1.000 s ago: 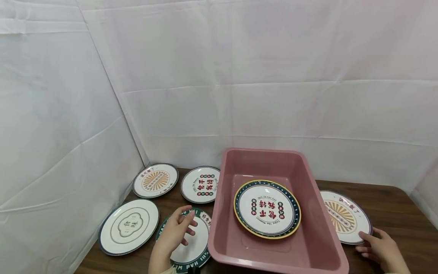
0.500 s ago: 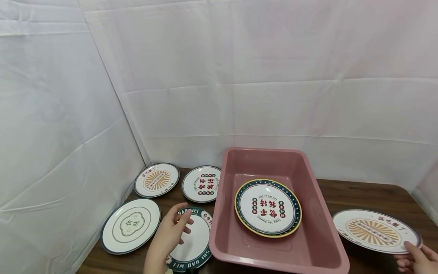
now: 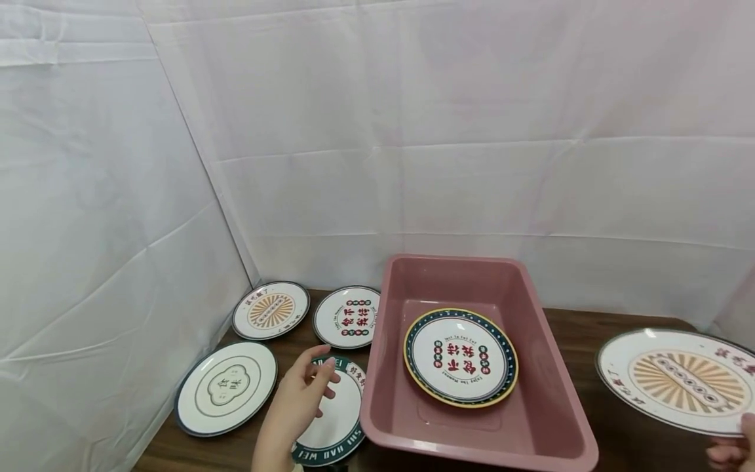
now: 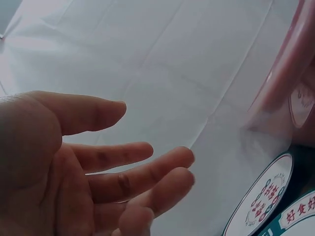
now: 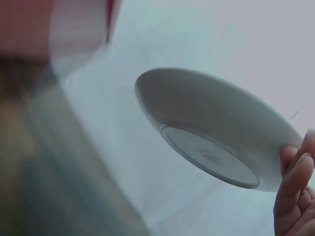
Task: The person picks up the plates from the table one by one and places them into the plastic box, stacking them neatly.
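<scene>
At the right edge of the head view my right hand (image 3: pixel 734 446) pinches the rim of a white plate (image 3: pixel 687 381) with an orange sunburst, lifted off the table. Its pale underside shows in the right wrist view, where the fingers (image 5: pixel 293 189) support the rim. My left hand (image 3: pixel 297 403) hovers over a green-rimmed plate (image 3: pixel 333 419), fingers loosely bent and holding nothing. Between the hands stands a pink plastic tub (image 3: pixel 566 393). In it a white plate with red characters (image 3: pixel 463 357) lies on or within a yellow-edged, dark-rimmed plate (image 3: pixel 413 377).
Left of the tub lie another sunburst plate (image 3: pixel 271 311), a plate with red characters (image 3: pixel 347 318) and a white plate with a cloud-shaped emblem (image 3: pixel 227 389). A white cloth (image 3: pixel 472 131) hangs behind the dark wooden table (image 3: pixel 575 321).
My right hand has lifted the sunburst plate off the table and moved it rightward, away from the tub. The left hand has stayed nearly in place.
</scene>
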Available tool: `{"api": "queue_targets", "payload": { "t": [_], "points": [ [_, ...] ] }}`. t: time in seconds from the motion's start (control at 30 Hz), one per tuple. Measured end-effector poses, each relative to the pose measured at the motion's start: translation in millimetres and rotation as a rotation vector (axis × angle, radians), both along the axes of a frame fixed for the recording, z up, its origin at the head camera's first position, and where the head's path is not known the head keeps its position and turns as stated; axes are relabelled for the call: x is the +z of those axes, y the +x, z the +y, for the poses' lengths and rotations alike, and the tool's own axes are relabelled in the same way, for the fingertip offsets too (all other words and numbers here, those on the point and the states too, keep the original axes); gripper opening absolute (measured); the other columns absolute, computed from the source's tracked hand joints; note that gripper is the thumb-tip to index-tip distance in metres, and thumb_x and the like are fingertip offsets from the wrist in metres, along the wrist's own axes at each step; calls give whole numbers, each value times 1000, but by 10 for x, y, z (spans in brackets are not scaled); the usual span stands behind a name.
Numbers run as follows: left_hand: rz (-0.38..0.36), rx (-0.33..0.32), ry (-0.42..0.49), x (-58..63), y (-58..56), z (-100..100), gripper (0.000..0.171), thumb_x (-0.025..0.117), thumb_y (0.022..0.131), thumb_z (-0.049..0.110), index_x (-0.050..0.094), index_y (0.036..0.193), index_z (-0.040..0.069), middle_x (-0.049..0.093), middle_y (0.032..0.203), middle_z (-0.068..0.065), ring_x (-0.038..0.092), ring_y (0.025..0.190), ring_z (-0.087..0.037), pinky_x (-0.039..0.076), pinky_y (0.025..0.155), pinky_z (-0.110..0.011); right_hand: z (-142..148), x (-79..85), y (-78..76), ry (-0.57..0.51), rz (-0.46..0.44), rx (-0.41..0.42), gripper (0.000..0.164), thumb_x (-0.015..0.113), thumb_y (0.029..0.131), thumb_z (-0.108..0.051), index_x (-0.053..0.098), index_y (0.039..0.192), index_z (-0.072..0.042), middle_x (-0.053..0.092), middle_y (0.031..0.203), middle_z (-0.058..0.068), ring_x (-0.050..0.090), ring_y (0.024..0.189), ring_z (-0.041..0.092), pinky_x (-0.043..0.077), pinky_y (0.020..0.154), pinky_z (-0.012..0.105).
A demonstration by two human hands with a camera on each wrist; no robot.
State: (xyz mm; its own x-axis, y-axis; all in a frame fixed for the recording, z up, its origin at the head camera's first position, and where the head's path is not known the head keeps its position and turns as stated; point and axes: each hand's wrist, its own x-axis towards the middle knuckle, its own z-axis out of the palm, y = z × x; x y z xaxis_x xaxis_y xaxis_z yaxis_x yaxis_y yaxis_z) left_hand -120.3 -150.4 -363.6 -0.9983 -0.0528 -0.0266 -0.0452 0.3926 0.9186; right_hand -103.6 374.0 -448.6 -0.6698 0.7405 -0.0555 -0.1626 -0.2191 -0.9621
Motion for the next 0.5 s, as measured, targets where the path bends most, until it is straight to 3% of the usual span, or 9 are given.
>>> {"api": "queue_targets", "payload": {
  "t": [0.07,0.13,0.27,0.37,0.43,0.5],
  "points": [
    [28,-13,3,-2,1,54,54,43,80,51,41,119,13,58,82,-6,53,66,-17,43,45,-31,-2,-15,-14,42,71,72,10,36,90,-21,43,85,-16,47,36,-4,40,24,7,28,25,20],
    [51,-38,9,-4,3,124,53,43,81,49,42,118,12,58,82,-6,53,65,-17,43,45,-31,-98,90,-14,-15,79,118,7,40,89,-23,45,91,-19,48,37,-1,39,25,11,23,24,25],
    [78,-84,29,1,13,288,45,44,83,43,45,116,13,58,80,-6,54,64,-18,43,43,-31,-554,502,50,-46,-47,115,33,49,85,-26,42,117,-23,49,41,-1,38,27,14,16,25,33],
    [108,-92,51,15,17,385,38,45,84,38,48,114,15,57,80,-6,53,65,-18,43,42,-30,-901,721,108,-37,-80,134,41,56,80,-24,46,119,-23,50,43,0,37,28,13,15,24,34],
    [141,-98,73,28,20,439,35,46,85,34,49,112,13,57,79,-7,54,65,-19,44,45,-29,-1057,794,144,-45,-58,228,35,58,79,-23,51,113,-26,49,43,1,36,29,13,13,26,35],
    [161,-109,97,36,23,486,34,46,85,32,50,112,12,57,79,-8,54,67,-19,45,49,-29,-1157,816,159,-65,44,373,27,56,81,-18,55,107,-25,49,45,2,37,30,13,12,30,35]
  ]
}}
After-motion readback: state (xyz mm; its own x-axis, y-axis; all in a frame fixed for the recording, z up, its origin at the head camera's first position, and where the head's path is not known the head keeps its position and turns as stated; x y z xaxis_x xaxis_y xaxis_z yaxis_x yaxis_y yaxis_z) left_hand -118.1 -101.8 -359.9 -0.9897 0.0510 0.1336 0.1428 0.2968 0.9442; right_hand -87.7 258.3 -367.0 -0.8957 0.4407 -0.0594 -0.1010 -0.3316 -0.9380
